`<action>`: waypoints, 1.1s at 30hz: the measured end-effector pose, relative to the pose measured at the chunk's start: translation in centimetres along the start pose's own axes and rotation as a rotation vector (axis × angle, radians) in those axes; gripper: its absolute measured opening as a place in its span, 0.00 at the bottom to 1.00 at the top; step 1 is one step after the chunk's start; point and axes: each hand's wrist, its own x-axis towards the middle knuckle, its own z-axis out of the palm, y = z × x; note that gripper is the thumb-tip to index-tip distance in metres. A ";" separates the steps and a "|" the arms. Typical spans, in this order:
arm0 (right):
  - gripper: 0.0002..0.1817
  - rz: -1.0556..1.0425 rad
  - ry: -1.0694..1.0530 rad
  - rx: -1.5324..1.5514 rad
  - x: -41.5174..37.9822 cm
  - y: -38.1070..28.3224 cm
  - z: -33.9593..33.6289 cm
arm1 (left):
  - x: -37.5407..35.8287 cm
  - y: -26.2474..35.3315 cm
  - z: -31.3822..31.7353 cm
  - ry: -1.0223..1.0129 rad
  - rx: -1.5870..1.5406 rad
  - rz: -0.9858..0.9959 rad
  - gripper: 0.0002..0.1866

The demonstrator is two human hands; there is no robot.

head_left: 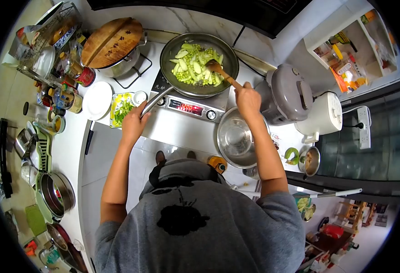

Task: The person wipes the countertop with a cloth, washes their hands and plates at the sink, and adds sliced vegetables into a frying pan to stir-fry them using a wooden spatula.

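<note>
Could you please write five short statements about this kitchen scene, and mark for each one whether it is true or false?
1. The left hand grips the handle of the pan. True.
2. The right hand holds a metal ladle. False: the right hand holds a wooden spatula.
3. A round wooden lid rests on the pot. True.
4. The chopped greens lie on the white plate. False: the chopped greens lie in the yellow-patterned dish.
5. The display in front of the pan glows red. True.
</note>
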 end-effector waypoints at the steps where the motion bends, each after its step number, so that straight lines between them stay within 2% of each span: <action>1: 0.24 -0.009 -0.008 0.017 -0.5 0.7 0.2 | -0.2 -0.1 0.1 0.016 0.009 -0.004 0.23; 7: 0.26 -0.107 0.033 0.181 -1.8 -0.5 0.8 | -0.8 0.8 0.1 0.066 0.012 -0.039 0.21; 10: 0.18 -0.066 -0.033 0.133 -0.8 -1.3 2.0 | -0.9 0.8 0.3 0.069 0.029 -0.052 0.21; 14: 0.19 -0.092 -0.015 0.103 0.4 -0.5 3.1 | -1.1 1.2 0.4 0.089 0.037 -0.055 0.21; 17: 0.18 -0.092 0.018 0.168 1.0 -1.1 0.3 | -1.2 1.2 0.5 0.096 0.047 -0.072 0.20; 20: 0.19 -0.083 0.044 0.238 2.1 -2.7 0.3 | -1.2 1.2 0.6 0.082 0.048 -0.081 0.20; 23: 0.21 -0.146 0.021 0.244 3.3 -3.8 2.9 | -1.2 0.8 0.6 0.070 0.011 -0.063 0.20; 26: 0.22 -0.164 -0.074 0.118 3.5 -2.8 5.6 | -1.2 0.2 0.6 0.088 0.006 -0.001 0.21; 30: 0.22 -0.125 -0.073 0.140 3.9 -4.2 -0.8 | -1.0 0.2 0.7 0.088 0.033 -0.024 0.21; 33: 0.20 -0.053 0.022 0.205 5.8 -5.7 0.5 | -1.3 0.5 0.5 0.073 0.028 -0.050 0.21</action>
